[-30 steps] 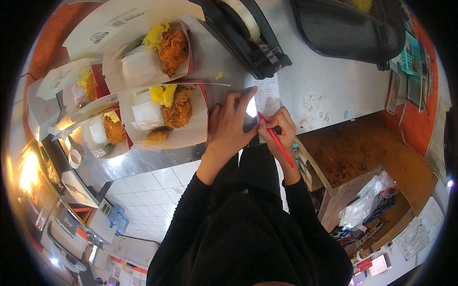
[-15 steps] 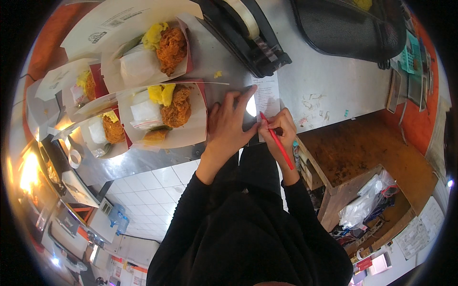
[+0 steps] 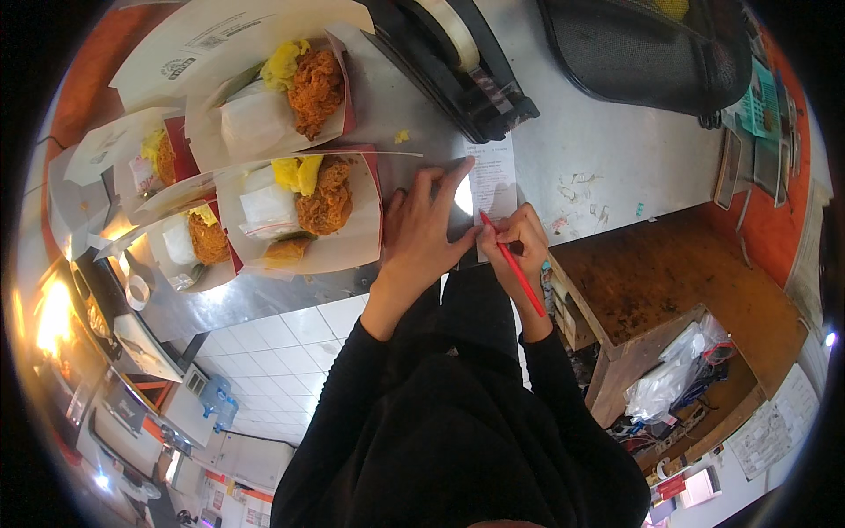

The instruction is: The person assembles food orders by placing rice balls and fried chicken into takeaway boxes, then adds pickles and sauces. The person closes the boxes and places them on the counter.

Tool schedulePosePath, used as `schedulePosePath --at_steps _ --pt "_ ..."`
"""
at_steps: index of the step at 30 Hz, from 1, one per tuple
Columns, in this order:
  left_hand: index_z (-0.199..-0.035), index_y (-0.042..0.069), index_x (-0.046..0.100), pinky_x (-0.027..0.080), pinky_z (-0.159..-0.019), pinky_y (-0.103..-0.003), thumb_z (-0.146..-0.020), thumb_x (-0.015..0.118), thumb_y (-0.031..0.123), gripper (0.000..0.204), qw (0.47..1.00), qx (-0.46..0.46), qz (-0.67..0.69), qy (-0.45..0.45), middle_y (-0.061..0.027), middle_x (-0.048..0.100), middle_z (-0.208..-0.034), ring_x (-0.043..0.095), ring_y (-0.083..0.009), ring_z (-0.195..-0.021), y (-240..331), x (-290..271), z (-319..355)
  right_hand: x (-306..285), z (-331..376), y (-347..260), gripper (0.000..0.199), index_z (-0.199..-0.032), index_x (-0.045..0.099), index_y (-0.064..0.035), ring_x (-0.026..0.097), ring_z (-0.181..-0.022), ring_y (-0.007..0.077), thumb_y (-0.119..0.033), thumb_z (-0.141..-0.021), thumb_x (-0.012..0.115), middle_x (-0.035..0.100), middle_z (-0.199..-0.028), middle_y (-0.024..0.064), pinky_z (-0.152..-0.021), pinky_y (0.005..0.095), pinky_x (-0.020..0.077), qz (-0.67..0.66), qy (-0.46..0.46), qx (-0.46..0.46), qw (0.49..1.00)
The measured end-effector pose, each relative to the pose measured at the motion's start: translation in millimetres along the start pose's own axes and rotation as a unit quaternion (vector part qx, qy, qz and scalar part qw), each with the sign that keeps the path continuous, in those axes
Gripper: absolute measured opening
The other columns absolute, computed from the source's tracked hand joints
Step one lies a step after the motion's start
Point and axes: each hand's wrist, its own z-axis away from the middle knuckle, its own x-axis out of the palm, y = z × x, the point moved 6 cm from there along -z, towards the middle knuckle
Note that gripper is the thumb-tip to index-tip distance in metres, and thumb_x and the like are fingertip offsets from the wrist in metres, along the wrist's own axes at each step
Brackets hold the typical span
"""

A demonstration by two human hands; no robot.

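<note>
A narrow white paper receipt (image 3: pixel 495 180) with printed lines lies on the metal counter (image 3: pixel 607 154). Fingers spread, my left hand (image 3: pixel 422 224) lies flat, with a fingertip and thumb at the receipt's left edge. A red pen (image 3: pixel 518 268) is pinched in my right hand (image 3: pixel 519 242), its tip touching the lower part of the receipt. The receipt's top end reaches up to a black tape dispenser (image 3: pixel 471 84). Just left of my left hand stands an open meal box (image 3: pixel 368 211) holding fried chicken (image 3: pixel 326 198), yellow food and a white wrapped packet.
More open boxes of fried chicken (image 3: pixel 315 88) crowd the counter's left side. A black mesh tray (image 3: pixel 634 57) stands at the back right. Below the counter's right end are a brown wooden surface (image 3: pixel 642 273) and a clear plastic bag (image 3: pixel 673 370).
The red pen's tip has shifted very slightly down on the receipt, and my right hand has moved a little with it. My left hand stays in place.
</note>
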Motion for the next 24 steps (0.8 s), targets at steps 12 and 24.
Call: schedulePosePath --at_steps 12,24 --pt "-0.141 0.02 0.037 0.039 -0.085 -0.041 -0.069 0.076 0.025 0.082 1.0 -0.01 -0.002 -0.014 -0.0105 0.046 -0.111 0.053 -0.0269 -0.102 -2.9 2.7 -0.2 -13.1 5.7 12.6 0.026 -0.068 0.045 -0.0039 0.051 -0.067 0.0173 0.006 -0.071 0.069 0.049 -0.075 0.0076 -0.06 0.0274 0.042 -0.068 0.06 0.051 0.995" --pt "-0.142 0.02 0.036 0.038 -0.087 -0.04 -0.067 0.078 0.024 0.086 0.999 -0.019 -0.005 -0.027 -0.0105 0.045 -0.113 0.053 -0.0268 -0.103 -1.3 2.3 1.2 -16.1 23.1 10.6 0.029 -0.066 0.046 -0.0062 0.054 -0.067 0.0161 0.004 -0.07 0.073 0.053 -0.072 0.0075 -0.058 0.0272 0.0442 -0.066 0.037 0.052 0.996"
